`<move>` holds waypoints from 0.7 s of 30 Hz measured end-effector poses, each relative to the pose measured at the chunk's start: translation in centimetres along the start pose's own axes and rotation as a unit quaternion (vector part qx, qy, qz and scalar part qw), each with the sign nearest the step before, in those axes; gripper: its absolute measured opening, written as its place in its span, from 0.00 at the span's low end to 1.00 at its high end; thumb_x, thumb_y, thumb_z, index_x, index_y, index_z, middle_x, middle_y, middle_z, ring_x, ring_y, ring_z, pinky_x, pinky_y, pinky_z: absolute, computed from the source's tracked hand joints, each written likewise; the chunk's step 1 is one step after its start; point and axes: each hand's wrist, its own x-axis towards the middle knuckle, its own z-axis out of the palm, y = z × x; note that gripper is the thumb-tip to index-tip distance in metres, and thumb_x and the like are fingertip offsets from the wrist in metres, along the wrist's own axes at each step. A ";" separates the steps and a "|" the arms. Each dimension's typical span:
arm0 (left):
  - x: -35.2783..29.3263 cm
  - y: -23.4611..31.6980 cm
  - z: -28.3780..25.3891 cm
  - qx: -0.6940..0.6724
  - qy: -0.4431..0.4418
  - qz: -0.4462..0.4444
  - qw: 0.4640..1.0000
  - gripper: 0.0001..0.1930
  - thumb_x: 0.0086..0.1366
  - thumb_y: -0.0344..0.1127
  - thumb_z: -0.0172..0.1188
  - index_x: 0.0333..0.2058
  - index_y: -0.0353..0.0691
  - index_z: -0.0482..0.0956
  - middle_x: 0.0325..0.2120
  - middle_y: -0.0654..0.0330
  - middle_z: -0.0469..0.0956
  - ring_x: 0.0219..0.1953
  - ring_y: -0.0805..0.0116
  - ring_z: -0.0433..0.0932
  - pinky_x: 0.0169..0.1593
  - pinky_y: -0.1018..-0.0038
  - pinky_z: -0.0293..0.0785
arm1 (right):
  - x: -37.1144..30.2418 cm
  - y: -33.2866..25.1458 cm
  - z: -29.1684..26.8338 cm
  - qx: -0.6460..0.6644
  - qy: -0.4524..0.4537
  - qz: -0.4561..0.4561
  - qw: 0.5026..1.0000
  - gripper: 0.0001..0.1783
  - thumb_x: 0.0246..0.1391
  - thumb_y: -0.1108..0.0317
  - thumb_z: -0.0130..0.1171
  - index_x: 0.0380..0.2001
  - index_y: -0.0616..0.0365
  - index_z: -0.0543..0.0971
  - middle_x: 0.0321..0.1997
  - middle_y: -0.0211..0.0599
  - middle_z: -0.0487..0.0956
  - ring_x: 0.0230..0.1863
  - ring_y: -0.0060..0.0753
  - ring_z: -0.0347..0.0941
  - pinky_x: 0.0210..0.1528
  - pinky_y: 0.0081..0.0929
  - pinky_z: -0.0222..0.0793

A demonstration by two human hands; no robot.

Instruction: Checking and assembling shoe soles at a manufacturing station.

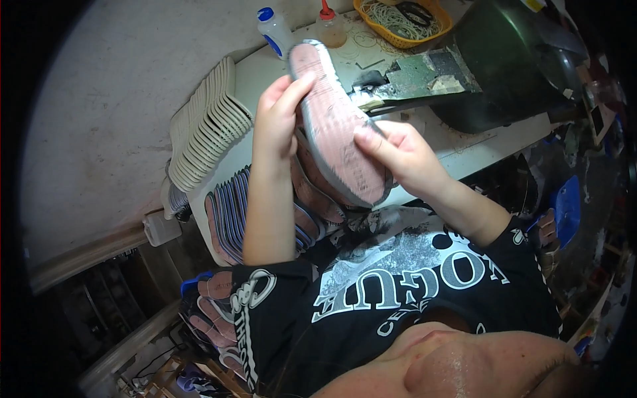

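Both hands hold a pink shoe sole with a grey rim, tilted up over the table. Its narrow end points away from me and the wide end toward me. My left hand grips the left edge near the narrow end, thumb on the pink face. On the right edge of the wide part, my right hand is closed, its thumb pressed on the face as well; its other fingers are partly hidden behind. Just below lie more pink soles, partly covered by the held one.
A row of pink, blue-edged soles and a stack of cream soles line the table's left side. A green machine with a flat plate stands right. Behind are a white bottle, red-capped bottle and yellow basket.
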 end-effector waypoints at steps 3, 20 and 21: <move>-4.7 -0.5 0.9 -0.204 -0.154 -0.036 0.966 0.22 0.65 0.37 0.49 0.54 0.31 0.64 0.43 0.43 0.77 0.44 0.57 0.79 0.46 0.64 0.77 | 0.0 -0.4 0.5 0.042 -0.026 0.021 0.999 0.22 0.65 0.55 0.51 0.43 0.67 0.78 0.35 0.28 0.80 0.35 0.13 0.73 0.38 0.15 0.70; -7.6 -2.4 -0.3 -0.118 -0.125 -0.123 0.977 0.30 0.72 0.58 0.36 0.41 0.33 0.75 0.31 0.59 0.81 0.24 0.71 0.78 0.17 0.79 0.65 | -2.2 -2.7 -0.8 -0.259 0.070 -0.315 0.911 0.26 0.51 0.78 0.56 0.56 0.66 0.72 0.40 0.39 0.81 0.36 0.21 0.78 0.39 0.18 0.74; -8.4 -1.9 -1.9 0.067 -0.167 -0.174 0.968 0.27 0.71 0.56 0.44 0.34 0.35 0.78 0.31 0.55 0.81 0.20 0.73 0.76 0.15 0.82 0.62 | -2.2 -3.4 -1.3 -0.258 0.077 -0.315 0.910 0.26 0.51 0.78 0.56 0.56 0.66 0.72 0.40 0.39 0.81 0.36 0.21 0.78 0.39 0.18 0.74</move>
